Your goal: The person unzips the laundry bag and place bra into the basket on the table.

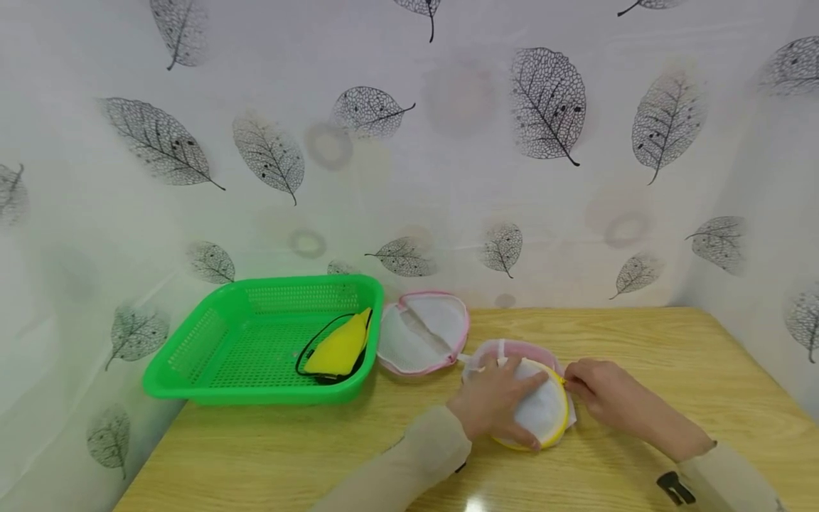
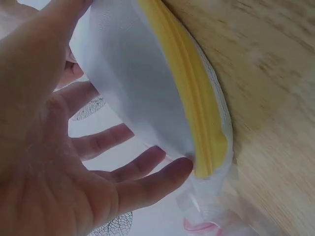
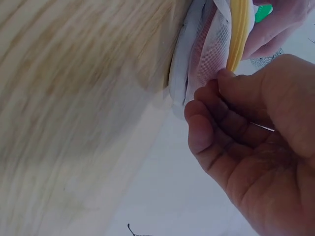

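A round white mesh laundry bag (image 1: 544, 411) with a yellow zipper edge (image 2: 189, 93) lies near the right of the table. My left hand (image 1: 495, 398) rests on it with fingers spread, the fingertips touching the white cloth in the left wrist view. At the bag's right side, my right hand (image 1: 601, 395) pinches the yellow zipper end between thumb and forefinger; the zipper pull itself is hidden. Under and behind this bag is a pink-edged mesh bag (image 1: 527, 350), partly covered.
Left on the wooden table (image 1: 288, 455) stands a green plastic basket (image 1: 256, 393), holding a yellow cloth item (image 1: 339, 348) with a black cord. Beside the basket lies another white mesh bag (image 1: 416, 338) with pink trim. A leaf-print curtain (image 1: 461, 178) hangs behind.
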`<move>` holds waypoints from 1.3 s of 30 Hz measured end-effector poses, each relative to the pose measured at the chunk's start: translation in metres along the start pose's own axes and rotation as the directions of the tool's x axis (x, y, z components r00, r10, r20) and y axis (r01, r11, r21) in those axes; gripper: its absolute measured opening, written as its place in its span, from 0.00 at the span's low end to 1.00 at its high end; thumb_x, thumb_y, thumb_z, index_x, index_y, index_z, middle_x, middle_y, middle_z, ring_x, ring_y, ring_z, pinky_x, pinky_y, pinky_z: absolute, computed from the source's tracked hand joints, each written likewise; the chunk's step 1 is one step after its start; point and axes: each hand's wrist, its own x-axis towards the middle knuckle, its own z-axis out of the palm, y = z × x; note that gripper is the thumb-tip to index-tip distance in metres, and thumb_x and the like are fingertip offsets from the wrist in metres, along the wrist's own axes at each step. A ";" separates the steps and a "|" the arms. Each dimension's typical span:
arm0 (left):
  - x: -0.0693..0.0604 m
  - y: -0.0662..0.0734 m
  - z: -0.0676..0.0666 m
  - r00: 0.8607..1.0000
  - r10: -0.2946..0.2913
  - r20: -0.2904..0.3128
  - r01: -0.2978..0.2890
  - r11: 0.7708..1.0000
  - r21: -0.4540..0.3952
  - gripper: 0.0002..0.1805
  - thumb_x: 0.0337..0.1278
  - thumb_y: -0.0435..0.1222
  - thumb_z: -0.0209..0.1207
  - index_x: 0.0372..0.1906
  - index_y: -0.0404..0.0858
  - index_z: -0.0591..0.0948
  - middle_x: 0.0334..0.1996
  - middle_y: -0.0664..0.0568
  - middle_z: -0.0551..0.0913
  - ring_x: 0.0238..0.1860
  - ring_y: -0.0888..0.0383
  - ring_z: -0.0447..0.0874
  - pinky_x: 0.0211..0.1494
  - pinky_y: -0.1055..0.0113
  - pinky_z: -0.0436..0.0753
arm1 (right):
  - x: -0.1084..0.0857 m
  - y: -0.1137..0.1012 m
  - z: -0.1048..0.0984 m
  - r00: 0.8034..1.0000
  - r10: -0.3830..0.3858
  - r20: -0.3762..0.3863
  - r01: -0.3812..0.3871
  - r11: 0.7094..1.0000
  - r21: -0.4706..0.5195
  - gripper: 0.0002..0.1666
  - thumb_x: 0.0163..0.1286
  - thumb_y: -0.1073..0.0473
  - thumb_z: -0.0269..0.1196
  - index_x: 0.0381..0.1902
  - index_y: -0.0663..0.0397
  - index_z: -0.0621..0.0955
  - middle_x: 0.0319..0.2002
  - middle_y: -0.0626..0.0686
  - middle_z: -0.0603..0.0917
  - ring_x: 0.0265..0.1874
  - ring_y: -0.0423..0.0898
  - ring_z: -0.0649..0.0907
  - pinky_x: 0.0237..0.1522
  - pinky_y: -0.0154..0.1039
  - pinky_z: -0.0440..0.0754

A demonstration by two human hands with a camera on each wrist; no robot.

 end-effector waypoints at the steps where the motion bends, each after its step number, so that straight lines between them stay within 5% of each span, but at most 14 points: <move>1: 0.000 0.000 0.001 1.000 0.008 -0.006 -0.008 1.000 0.011 0.56 0.39 0.78 0.63 0.78 0.66 0.62 0.71 0.53 0.70 0.67 0.45 0.74 0.63 0.51 0.81 | 0.000 -0.001 0.000 1.000 0.009 0.014 -0.009 1.000 0.004 0.13 0.61 0.72 0.69 0.29 0.48 0.82 0.26 0.37 0.80 0.26 0.27 0.72 0.25 0.31 0.74; 8: 0.003 -0.003 0.004 0.992 0.111 -0.057 -0.101 0.981 0.166 0.48 0.50 0.76 0.57 0.76 0.62 0.67 0.66 0.54 0.76 0.66 0.60 0.75 0.75 0.52 0.68 | 0.001 -0.003 -0.001 0.998 0.019 0.057 -0.019 1.000 -0.011 0.14 0.63 0.71 0.67 0.27 0.46 0.79 0.24 0.37 0.77 0.25 0.28 0.71 0.25 0.32 0.73; 17: 0.004 0.001 0.000 1.000 0.023 -0.009 -0.022 0.996 0.083 0.46 0.49 0.74 0.62 0.75 0.67 0.68 0.70 0.55 0.72 0.62 0.50 0.78 0.77 0.55 0.68 | 0.000 -0.003 0.001 0.993 0.053 0.105 -0.052 0.999 -0.013 0.13 0.65 0.69 0.66 0.27 0.45 0.79 0.23 0.36 0.75 0.23 0.28 0.69 0.24 0.32 0.72; 26: 0.005 0.004 -0.006 1.000 0.028 0.001 -0.028 0.995 0.091 0.46 0.48 0.73 0.63 0.74 0.64 0.69 0.65 0.57 0.76 0.61 0.58 0.77 0.65 0.61 0.76 | -0.002 0.002 0.004 0.999 -0.028 0.029 0.028 0.999 -0.017 0.15 0.62 0.72 0.68 0.27 0.45 0.78 0.23 0.35 0.75 0.23 0.26 0.68 0.23 0.31 0.70; 39: 0.006 0.004 -0.004 0.999 0.036 0.014 -0.037 0.995 0.097 0.46 0.49 0.73 0.63 0.75 0.64 0.68 0.66 0.59 0.77 0.64 0.64 0.76 0.71 0.56 0.72 | -0.006 0.004 0.007 0.997 -0.082 -0.015 0.082 0.996 -0.020 0.19 0.58 0.73 0.70 0.26 0.44 0.76 0.22 0.34 0.72 0.23 0.26 0.66 0.23 0.31 0.68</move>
